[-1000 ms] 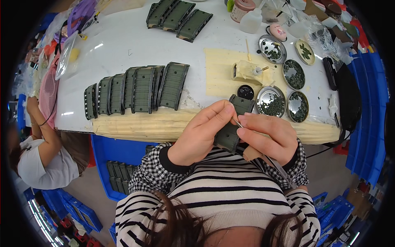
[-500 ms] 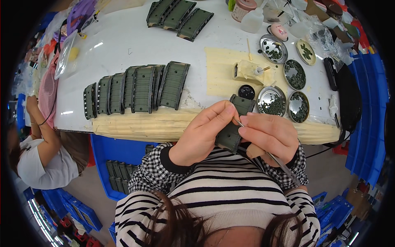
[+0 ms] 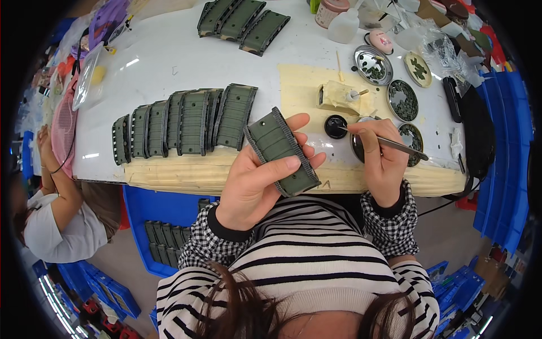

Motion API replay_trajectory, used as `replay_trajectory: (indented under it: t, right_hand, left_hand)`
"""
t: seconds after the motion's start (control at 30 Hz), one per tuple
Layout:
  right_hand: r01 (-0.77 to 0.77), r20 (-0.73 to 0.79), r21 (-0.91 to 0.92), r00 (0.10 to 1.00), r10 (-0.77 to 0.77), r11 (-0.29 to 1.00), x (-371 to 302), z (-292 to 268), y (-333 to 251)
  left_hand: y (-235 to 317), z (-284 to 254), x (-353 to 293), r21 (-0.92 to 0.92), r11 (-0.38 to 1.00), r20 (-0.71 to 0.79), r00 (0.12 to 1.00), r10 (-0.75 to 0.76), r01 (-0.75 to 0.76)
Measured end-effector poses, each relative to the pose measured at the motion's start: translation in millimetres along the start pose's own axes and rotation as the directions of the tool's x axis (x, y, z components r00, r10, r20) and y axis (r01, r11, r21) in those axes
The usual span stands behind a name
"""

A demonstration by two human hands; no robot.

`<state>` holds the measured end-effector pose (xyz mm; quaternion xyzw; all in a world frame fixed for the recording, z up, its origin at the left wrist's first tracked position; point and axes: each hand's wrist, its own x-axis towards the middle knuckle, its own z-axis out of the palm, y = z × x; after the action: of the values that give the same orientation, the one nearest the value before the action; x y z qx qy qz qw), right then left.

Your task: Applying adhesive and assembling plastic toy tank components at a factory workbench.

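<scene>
A dark green ribbed panel (image 3: 274,142) with toothed black long edges and a small hole near one end lies tilted in my left hand (image 3: 248,183). My thumb presses on its face and the fingers support it from behind. In my right hand (image 3: 384,166) is a pair of metal tweezers (image 3: 400,147). Their tips reach the rim of a small round pot (image 3: 334,131) with black contents. Right behind my right hand, a round metal dish is mostly covered. Another dish (image 3: 418,148) of small dark green pieces stands just beside that hand.
More green panels (image 3: 192,121) stand in a row at left, others (image 3: 264,31) at the back. Further dishes (image 3: 403,100) of green pieces sit at right, near a paper-wrapped block (image 3: 333,96). A blue crate (image 3: 138,226) holds panels below the table. Someone's arm (image 3: 62,198) shows at far left.
My right hand has moved the tweezers away from the panel, rightward to the black pot. My left hand has shifted left with the panel, turning its face into view.
</scene>
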<state>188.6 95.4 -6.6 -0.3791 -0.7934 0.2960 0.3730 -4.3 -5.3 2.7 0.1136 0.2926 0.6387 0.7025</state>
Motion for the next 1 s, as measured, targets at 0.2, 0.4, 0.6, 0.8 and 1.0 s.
replay_trajectory:
  t: [0.2,0.4,0.6,0.8,1.0]
  right_hand:
    - [0.035,-0.024,-0.066,0.999,-0.037,0.997,1.8,5.3,3.8]
    - [0.052,-0.020,-0.092,0.998,-0.054,0.994,2.2,6.4,5.4]
    - [0.050,-0.019,-0.084,0.998,-0.052,0.995,1.6,6.9,5.9]
    - [0.095,-0.157,0.132,0.985,-0.074,0.987,-3.6,-4.9,-9.7]
    - [0.081,-0.052,-0.073,0.995,-0.085,0.994,2.0,3.8,2.5]
  left_hand:
    - [1.3,2.0,-3.9,-0.011,1.000,-0.080,0.997,0.003,-0.004]
    - [0.0,-2.2,-4.6,0.050,0.998,-0.094,0.994,0.047,-0.042]
    - [0.8,-0.1,-5.3,0.008,0.999,-0.129,0.991,0.041,-0.040]
    - [-0.7,-2.1,-2.6,-0.034,0.999,-0.197,0.980,0.008,-0.015]
    - [-2.4,-2.0,-1.6,-0.057,0.998,-0.195,0.981,-0.003,-0.009]
